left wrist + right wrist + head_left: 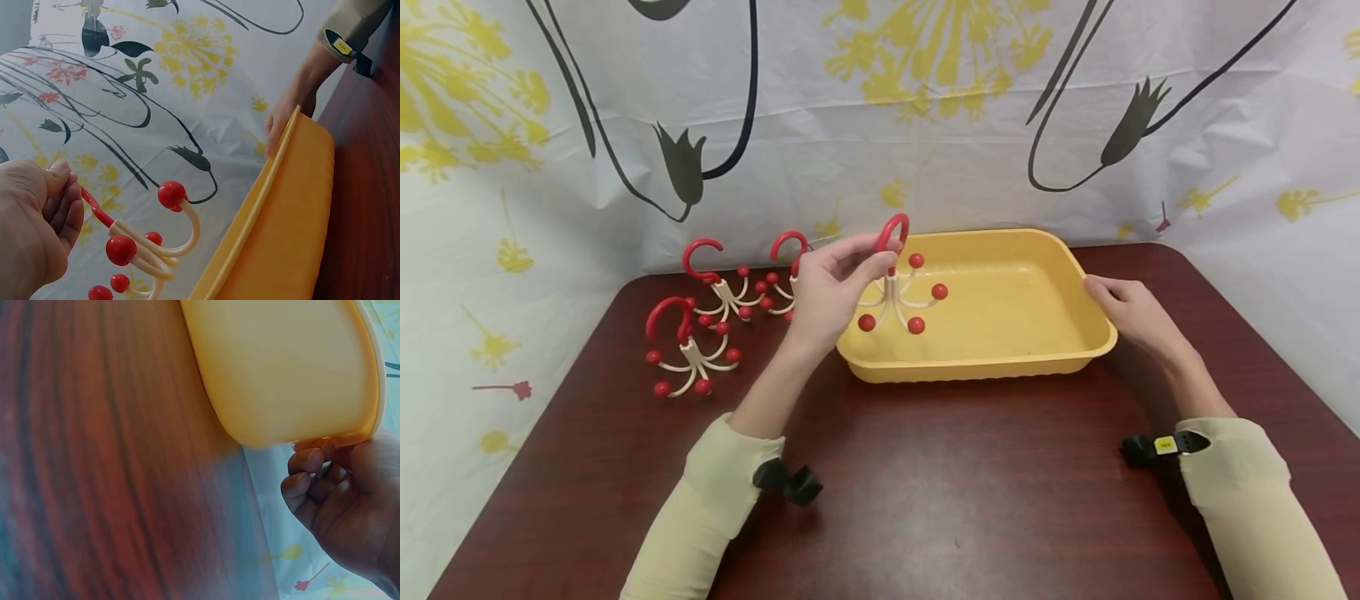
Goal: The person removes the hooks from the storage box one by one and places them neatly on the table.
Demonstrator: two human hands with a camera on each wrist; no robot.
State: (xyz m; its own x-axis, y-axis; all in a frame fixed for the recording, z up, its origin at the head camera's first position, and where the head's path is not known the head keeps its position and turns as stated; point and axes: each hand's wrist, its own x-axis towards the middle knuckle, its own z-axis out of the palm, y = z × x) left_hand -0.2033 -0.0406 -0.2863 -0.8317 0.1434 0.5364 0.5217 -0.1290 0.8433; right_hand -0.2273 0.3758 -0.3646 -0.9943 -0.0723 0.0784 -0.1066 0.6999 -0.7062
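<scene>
My left hand (823,300) pinches the red hook of a multi-arm hook hanger (892,287). Cream arms tipped with red balls spread out below its fingers, in front of the tray's left part in the head view. The left wrist view shows the same hanger (187,247) raised beside the tray wall. A shallow yellow plastic tray (1000,308) sits toward the back of the table. At its right end, my right hand (1138,312) holds the rim between thumb and fingers. Curled fingers of that hand (347,506) appear under the rim in the right wrist view.
Left of the tray stand three similar hangers: a front one (692,354), one behind it (724,296), and another (790,250) partly hidden by the left hand. The dark red wooden table (955,492) meets a patterned white sheet (880,150) at the back and sides.
</scene>
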